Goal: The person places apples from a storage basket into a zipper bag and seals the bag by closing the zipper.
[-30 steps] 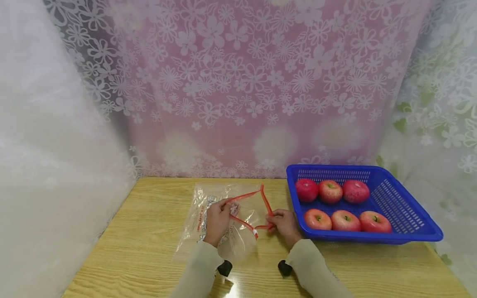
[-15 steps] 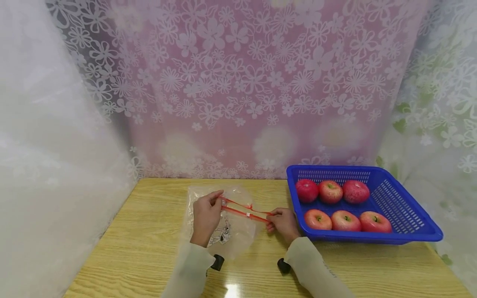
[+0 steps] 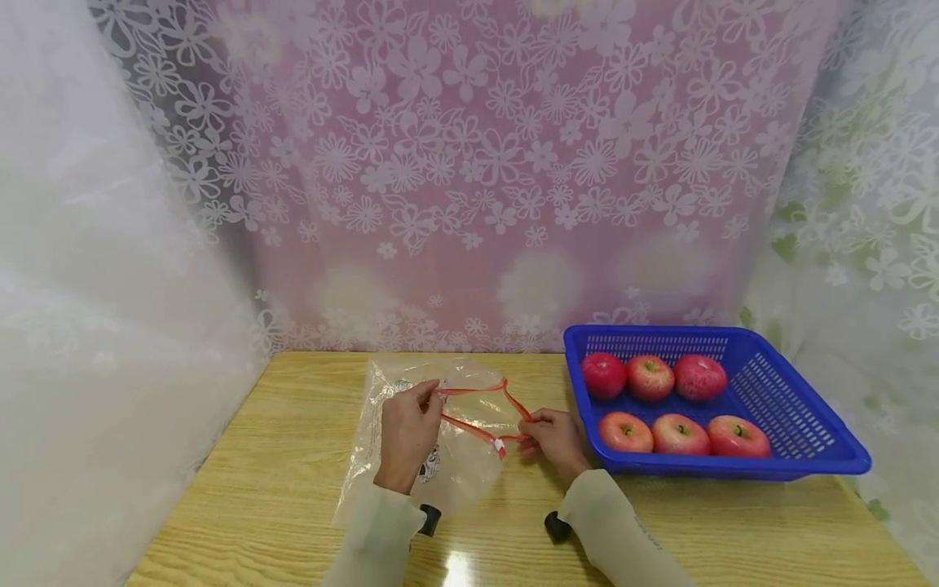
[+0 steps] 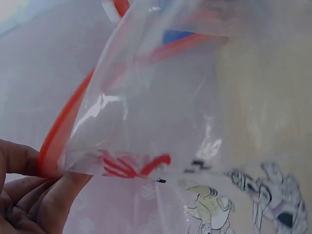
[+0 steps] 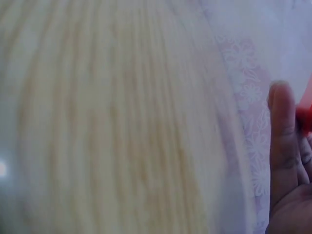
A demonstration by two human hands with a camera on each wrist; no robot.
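A person's left grip (image 3: 406, 436) and right grip (image 3: 555, 442) pinch a clear bag (image 3: 465, 465) by its red rim (image 3: 469, 428).
Head view: the bag spreads under and around the left grip, its mouth stretched across to the right grip; just beyond the right grip sits a blue basket (image 3: 814, 412) of six apples (image 3: 681, 434). Left wrist view: printed drawings (image 4: 212, 209) show beside the left grip's pinch. Right wrist view: red shows at the right grip's fingers (image 5: 282, 141), near the blurred table (image 5: 112, 122).
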